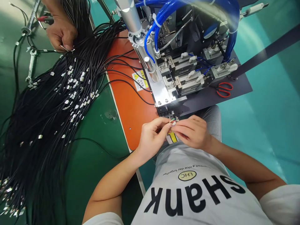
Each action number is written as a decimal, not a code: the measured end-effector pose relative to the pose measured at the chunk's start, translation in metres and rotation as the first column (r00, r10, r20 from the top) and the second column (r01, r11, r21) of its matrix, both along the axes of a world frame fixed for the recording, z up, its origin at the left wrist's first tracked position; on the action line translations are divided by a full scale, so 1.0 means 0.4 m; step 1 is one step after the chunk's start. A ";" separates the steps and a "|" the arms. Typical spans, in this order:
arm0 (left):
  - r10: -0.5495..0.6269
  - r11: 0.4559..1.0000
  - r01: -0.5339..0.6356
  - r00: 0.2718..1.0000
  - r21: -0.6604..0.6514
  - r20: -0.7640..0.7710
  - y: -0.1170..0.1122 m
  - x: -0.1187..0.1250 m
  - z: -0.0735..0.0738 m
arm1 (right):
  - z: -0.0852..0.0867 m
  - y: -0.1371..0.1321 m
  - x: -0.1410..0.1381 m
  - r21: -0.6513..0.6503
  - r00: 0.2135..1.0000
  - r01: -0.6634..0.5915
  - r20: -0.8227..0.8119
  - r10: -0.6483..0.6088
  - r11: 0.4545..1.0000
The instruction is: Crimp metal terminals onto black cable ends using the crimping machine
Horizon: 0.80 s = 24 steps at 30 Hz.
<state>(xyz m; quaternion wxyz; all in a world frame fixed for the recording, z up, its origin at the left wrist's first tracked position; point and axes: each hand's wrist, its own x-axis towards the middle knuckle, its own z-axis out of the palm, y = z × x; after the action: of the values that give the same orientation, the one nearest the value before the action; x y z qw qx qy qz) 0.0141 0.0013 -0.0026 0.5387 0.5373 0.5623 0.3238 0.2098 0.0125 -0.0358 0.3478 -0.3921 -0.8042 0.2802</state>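
A factory assembly station for cable work: a pneumatic machine (168,72) fed by blue air hoses (161,12) stands on an orange base plate (126,100), beside a green desk (93,162) heaped with black cables (47,109) tipped in metal ferrules, red scissors (224,89) nearby.

A flat orange metal plate (126,93) bears a yellow-and-white warning label (140,79). Left of the plate, black cables with shiny silver ferrules (47,103) spread over the dark green table (93,162). Right of it, red-handled scissors (224,89) lie on a dark grey sheet (206,100). Beyond it loop bright blue hoses (168,5). At its near corner show thin green and red wire strands (172,119).
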 end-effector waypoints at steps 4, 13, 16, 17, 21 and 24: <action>-0.011 1.000 0.011 1.000 0.001 -0.010 0.000 -0.003 -0.003 | 0.019 0.017 -0.006 -0.340 0.960 0.110 -0.205 -0.188 0.934; 0.076 0.997 -0.073 0.990 -0.023 0.119 -0.005 0.007 -0.002 | 0.027 0.016 -0.041 -0.531 0.923 0.079 -0.280 -0.262 0.844; 0.096 0.995 -0.092 0.980 -0.029 0.176 0.006 0.006 0.002 | 0.024 0.001 -0.050 -0.579 0.912 0.111 -0.264 -0.315 0.807; 0.097 0.995 -0.091 0.976 -0.040 0.195 0.010 0.004 0.002 | 0.024 -0.003 -0.053 -0.585 0.909 0.113 -0.265 -0.321 0.803; 0.145 0.982 -0.106 0.953 -0.153 0.267 0.020 -0.002 -0.004 | 0.022 -0.010 -0.060 -0.572 0.912 0.106 -0.271 -0.309 0.814; 0.201 0.964 -0.133 0.932 -0.230 0.303 0.017 0.000 -0.012 | 0.021 -0.013 -0.064 -0.562 0.913 0.106 -0.272 -0.304 0.820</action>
<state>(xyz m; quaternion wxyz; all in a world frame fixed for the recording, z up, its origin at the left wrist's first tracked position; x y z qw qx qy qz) 0.0141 0.0082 -0.0075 0.6465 0.3686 0.5406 0.3924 0.1844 0.0075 -0.0272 0.3900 -0.5028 -0.5708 0.5189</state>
